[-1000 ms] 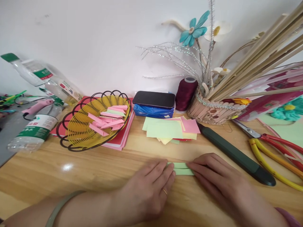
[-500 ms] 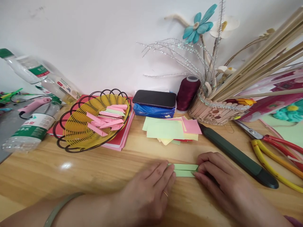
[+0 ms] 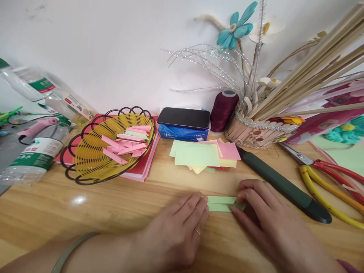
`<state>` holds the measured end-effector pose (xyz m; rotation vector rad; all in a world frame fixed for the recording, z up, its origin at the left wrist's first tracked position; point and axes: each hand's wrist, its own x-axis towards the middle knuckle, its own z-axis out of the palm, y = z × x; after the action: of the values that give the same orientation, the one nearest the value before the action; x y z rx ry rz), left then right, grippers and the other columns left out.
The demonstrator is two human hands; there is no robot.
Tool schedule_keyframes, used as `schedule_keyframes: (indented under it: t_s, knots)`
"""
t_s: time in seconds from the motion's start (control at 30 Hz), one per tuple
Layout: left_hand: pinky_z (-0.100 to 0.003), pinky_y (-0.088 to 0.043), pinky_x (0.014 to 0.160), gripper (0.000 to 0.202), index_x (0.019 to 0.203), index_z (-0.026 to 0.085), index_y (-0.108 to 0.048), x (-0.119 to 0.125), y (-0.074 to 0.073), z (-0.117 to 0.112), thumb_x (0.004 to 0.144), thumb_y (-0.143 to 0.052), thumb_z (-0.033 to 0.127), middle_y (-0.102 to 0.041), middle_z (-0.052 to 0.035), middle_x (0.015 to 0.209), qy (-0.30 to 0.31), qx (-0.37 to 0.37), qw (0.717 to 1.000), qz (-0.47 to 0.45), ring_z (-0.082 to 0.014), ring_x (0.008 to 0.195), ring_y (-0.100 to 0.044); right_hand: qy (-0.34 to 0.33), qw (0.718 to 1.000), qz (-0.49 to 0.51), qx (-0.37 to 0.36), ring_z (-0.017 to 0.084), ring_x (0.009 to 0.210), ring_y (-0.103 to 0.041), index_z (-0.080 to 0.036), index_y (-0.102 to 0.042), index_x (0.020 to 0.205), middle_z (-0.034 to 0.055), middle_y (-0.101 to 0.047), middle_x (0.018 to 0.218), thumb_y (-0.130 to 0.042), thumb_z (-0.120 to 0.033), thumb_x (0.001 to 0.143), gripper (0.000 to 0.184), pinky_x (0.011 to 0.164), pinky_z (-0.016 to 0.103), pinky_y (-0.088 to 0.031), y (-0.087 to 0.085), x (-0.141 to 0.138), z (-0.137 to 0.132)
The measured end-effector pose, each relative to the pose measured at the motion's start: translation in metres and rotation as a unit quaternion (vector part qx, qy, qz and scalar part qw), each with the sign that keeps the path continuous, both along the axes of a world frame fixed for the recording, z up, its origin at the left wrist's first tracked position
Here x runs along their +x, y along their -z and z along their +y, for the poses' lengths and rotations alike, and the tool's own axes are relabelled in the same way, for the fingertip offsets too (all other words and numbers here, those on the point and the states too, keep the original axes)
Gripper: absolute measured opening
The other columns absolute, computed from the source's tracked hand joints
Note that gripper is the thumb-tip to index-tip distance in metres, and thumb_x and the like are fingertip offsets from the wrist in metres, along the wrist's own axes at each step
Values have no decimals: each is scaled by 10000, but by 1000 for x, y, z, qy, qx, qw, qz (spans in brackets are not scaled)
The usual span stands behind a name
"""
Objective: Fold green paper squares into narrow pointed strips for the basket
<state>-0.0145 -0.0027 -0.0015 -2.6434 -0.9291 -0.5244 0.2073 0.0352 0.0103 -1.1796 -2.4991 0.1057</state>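
A light-green paper strip (image 3: 221,200), its two long edges folded in toward the middle, lies flat on the wooden table between my hands. My left hand (image 3: 179,225), fingers together, presses the strip's left end against the table and covers it. At the other end, my right hand (image 3: 265,214) holds the strip between curled fingers and thumb; the thumb rests near the central gap. Behind the strip is a loose stack of green, yellow and pink paper sheets (image 3: 197,154).
A yellow basket (image 3: 88,159) holding folded pink strips stands left on red paper. Behind are a phone (image 3: 183,117) on a blue packet (image 3: 182,132), a maroon thread spool (image 3: 224,111) and a stick-walled pot (image 3: 250,132). A dark green tool (image 3: 284,184) and scissors (image 3: 309,167) lie right.
At the right end, my right fingers and thumb have shifted slightly, and the strip's folded flaps look a little parted there. My left hand keeps its hold. The whole view has shifted slightly.
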Motion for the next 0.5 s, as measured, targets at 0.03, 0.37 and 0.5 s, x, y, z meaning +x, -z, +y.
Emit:
schedule_keyframes:
  t_s: [0.03, 0.37, 0.5]
  knots:
    - [-331, -443, 909, 328, 1056, 42, -601, 0, -1, 0, 869, -336, 96, -619, -112, 1111, 1, 0, 1000, -1, -226, 1068, -546, -11, 1000, -1, 17, 220, 851, -531, -180, -561, 852, 98, -556, 934, -382, -308, 891, 223, 691, 374, -456, 0, 2, -1]
    - [-335, -413, 928, 338, 1070, 24, -592, 1, -6, -1, 881, -332, 127, -615, -113, 1118, -2, 9, 999, 40, -234, 1058, -548, -141, 981, -52, 120, 226, 984, -550, -158, -527, 1140, 72, -635, 1045, -264, -86, 873, 381, 829, 387, -451, 6, 13, -11]
    - [-345, -424, 918, 324, 1070, 16, -587, 1, -4, -1, 880, -352, 132, -607, -129, 1125, -3, 3, 1000, 27, -241, 1058, -548, -142, 979, -60, 131, 243, 1022, -536, -145, -537, 1130, 84, -623, 1079, -293, -66, 836, 391, 832, 394, -467, 9, 15, -15]
